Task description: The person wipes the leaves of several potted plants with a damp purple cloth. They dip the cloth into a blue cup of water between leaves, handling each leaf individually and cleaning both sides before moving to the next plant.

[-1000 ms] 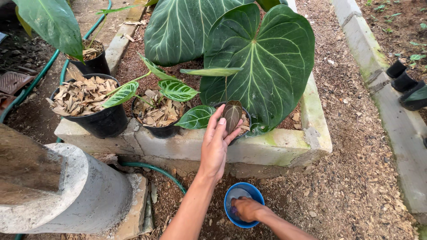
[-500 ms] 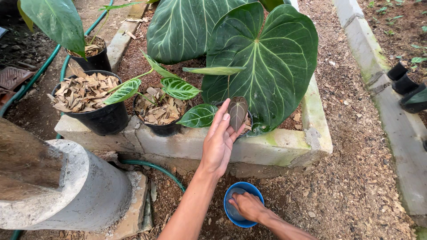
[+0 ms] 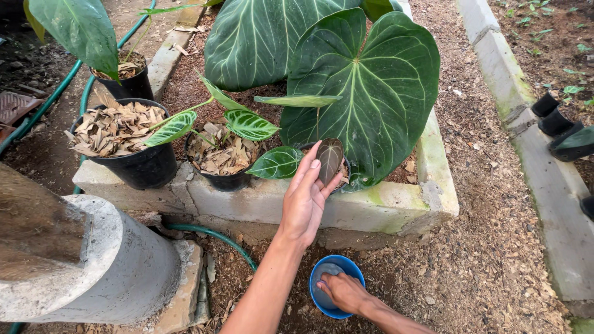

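Note:
My left hand [image 3: 305, 201] reaches up to a small dark leaf [image 3: 330, 159] with pale veins and cradles it on its fingers, thumb at the leaf's left edge. The leaf rises from a black pot [image 3: 344, 166] mostly hidden behind it, on a concrete ledge [image 3: 383, 207]. Low down, my right hand [image 3: 342, 292] rests inside a blue bowl [image 3: 317, 297] on the ground, fingers pressed on a pale grey cloth [image 3: 328, 270]. A huge heart-shaped green leaf [image 3: 371, 86] hangs just behind the small one.
Two black pots filled with dry leaf chips, one large [image 3: 124, 139] and one smaller [image 3: 221, 158], stand on the ledge to the left. A concrete cylinder [image 3: 99, 260] sits at lower left, and a green hose [image 3: 213, 235] runs under the ledge. Gravel ground [image 3: 495, 204] and a concrete curb [image 3: 538, 154] lie to the right.
My left hand has shifted slightly and turned the small dark leaf so its upper face shows. My right hand stays in the blue bowl.

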